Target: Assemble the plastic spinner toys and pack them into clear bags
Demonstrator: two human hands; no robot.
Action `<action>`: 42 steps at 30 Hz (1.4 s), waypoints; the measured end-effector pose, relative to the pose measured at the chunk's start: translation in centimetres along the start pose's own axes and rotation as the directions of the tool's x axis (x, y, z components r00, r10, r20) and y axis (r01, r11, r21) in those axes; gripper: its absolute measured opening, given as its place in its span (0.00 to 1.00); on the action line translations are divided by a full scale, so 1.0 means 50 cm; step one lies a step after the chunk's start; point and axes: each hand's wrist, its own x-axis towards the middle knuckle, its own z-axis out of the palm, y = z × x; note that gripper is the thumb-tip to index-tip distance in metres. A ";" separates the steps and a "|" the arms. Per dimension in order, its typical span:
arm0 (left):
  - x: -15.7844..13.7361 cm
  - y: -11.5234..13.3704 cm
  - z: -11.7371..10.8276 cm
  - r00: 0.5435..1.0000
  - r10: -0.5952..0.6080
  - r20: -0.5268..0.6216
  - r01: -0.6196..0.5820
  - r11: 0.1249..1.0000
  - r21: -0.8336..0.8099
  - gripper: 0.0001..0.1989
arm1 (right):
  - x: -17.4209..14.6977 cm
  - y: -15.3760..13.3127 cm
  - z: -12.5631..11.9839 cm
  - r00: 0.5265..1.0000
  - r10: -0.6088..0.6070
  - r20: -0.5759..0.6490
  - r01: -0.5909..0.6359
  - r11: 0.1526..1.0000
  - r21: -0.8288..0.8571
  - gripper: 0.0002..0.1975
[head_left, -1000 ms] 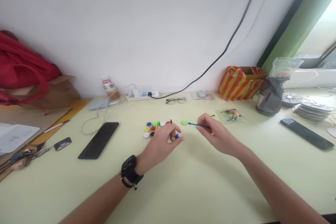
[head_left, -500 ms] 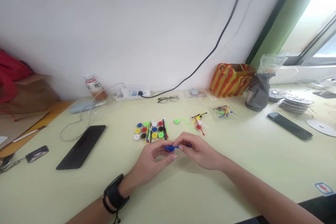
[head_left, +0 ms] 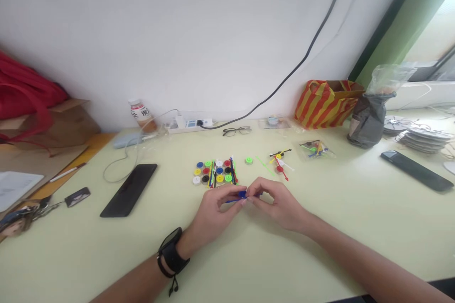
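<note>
Above the near middle of the table, my left hand [head_left: 215, 210] pinches a blue plastic spinner arrow [head_left: 232, 200] between thumb and fingers. My right hand [head_left: 280, 204] grips the same piece by its other side, fingertips close to the left ones. Fingers partly cover its blue hub. Just beyond lie rows of small round spinner bases [head_left: 220, 178] with coloured centres, and bundles of coloured arrows [head_left: 233, 170] between and beside them. A single green-centred base [head_left: 249, 160] sits apart. To its right are a thin green arrow [head_left: 266, 165] and a red arrow [head_left: 280, 169] among black, yellow and white ones.
A bagged set of arrows [head_left: 316, 149] lies behind on the right. Glasses [head_left: 236, 131], a power strip [head_left: 190, 126] and a bottle [head_left: 142, 116] line the wall. Phones lie left [head_left: 130, 190] and right [head_left: 415, 170]. A striped bag [head_left: 325, 106] stands near a grey bag [head_left: 366, 120].
The view has turned a little left, so the table things sit further right. The fingertips of both hands have come closer together on the blue arrow, hiding more of its hub.
</note>
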 end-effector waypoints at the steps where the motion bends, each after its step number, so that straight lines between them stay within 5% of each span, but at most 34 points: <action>1: -0.001 0.001 0.000 1.000 0.002 -0.005 -0.002 1.000 0.003 0.13 | -0.001 0.002 0.001 1.000 -0.003 -0.005 0.003 1.000 -0.014 0.02; 9: -0.004 0.000 0.003 1.000 0.012 -0.012 -0.012 1.000 0.018 0.11 | -0.005 0.007 0.001 0.992 -0.117 -0.055 0.105 0.977 -0.187 0.04; 16: 0.000 0.007 -0.010 1.000 0.028 -0.007 -0.028 1.000 0.010 0.07 | -0.003 -0.006 -0.010 0.998 0.056 -0.010 -0.056 0.996 -0.070 0.07; 24: 0.002 0.015 -0.016 0.999 0.035 0.036 -0.030 0.991 -0.128 0.07 | -0.002 -0.005 -0.015 0.996 0.084 -0.022 -0.085 0.995 -0.044 0.08; 31: 0.006 0.009 -0.018 0.988 -0.101 0.113 0.128 0.953 -0.273 0.12 | -0.002 0.008 -0.024 0.991 -0.008 -0.134 0.000 0.998 -0.064 0.18; 36: 0.009 -0.001 -0.017 0.980 -0.183 0.074 0.197 0.925 -0.326 0.13 | -0.006 0.005 -0.029 0.975 -0.147 -0.167 0.103 0.964 -0.247 0.09; 42: 0.015 0.003 -0.019 0.978 -0.207 0.041 0.207 0.902 -0.378 0.13 | -0.012 0.008 -0.017 0.977 -0.142 -0.156 0.121 0.983 -0.139 0.21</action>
